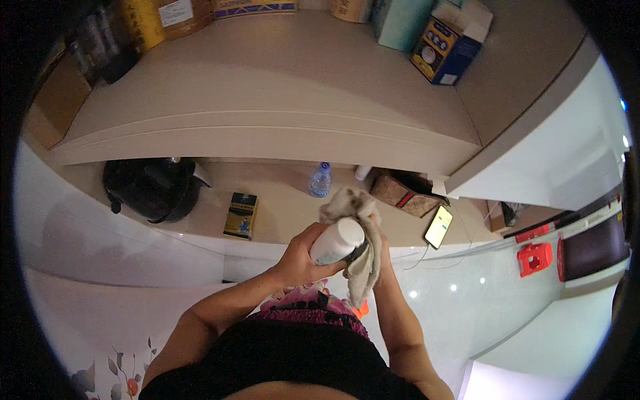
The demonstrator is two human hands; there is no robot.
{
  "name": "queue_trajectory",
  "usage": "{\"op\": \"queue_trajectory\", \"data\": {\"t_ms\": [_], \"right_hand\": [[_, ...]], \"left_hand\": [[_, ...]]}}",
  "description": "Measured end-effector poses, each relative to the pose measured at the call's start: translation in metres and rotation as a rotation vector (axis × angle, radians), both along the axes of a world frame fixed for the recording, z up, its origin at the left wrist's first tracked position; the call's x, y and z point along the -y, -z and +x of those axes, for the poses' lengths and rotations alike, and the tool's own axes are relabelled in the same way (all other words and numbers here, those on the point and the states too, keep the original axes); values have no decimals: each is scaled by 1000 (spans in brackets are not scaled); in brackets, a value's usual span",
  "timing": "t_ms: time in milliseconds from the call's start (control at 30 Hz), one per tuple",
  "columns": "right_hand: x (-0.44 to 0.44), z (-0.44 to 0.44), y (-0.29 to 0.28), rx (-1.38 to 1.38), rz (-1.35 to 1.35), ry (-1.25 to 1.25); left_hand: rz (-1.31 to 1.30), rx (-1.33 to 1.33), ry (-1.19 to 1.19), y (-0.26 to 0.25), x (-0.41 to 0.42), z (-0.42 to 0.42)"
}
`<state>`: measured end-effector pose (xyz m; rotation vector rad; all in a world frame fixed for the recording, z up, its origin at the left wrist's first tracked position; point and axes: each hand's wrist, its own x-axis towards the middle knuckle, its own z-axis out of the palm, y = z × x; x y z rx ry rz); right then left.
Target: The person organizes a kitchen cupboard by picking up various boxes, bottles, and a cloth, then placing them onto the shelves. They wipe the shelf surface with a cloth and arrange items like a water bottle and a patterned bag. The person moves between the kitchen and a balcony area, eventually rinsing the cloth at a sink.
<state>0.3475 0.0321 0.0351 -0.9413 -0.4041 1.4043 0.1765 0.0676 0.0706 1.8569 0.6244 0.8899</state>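
My left hand [295,257] grips a white plastic bottle [334,242] with a white cap, tilted in front of my body. My right hand [384,245] holds a pale, fuzzy cloth [367,270] with dark stains against the bottle's right side. Part of the cloth bunches up above the bottle, and a long end hangs below it. Something dark shows between bottle and cloth; I cannot tell what it is. Most of the right hand's fingers are hidden by the cloth.
On the lower counter [280,215] are a black appliance [150,190], a black-and-gold box [241,216], a clear bottle [320,181], a brown pouch [407,195] and a phone [438,227] on a cable. The upper shelf [280,70] juts above, holding a blue box [442,52]. A red stool [535,259] stands right.
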Motion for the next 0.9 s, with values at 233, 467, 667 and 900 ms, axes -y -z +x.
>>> {"op": "queue_trajectory", "data": {"t_ms": [233,467,667,900], "right_hand": [[13,12,2,-61,125,99],[21,-21,-6,142,170,119],[17,-72,-27,359,143,263],[44,-17,-7,-108,279,185]], "left_hand": [[-662,198,105,0,-15,-19],[-865,581,30,4,-8,-3],[187,9,-129,4,22,5],[274,189,-214,-26,5,-39]]}}
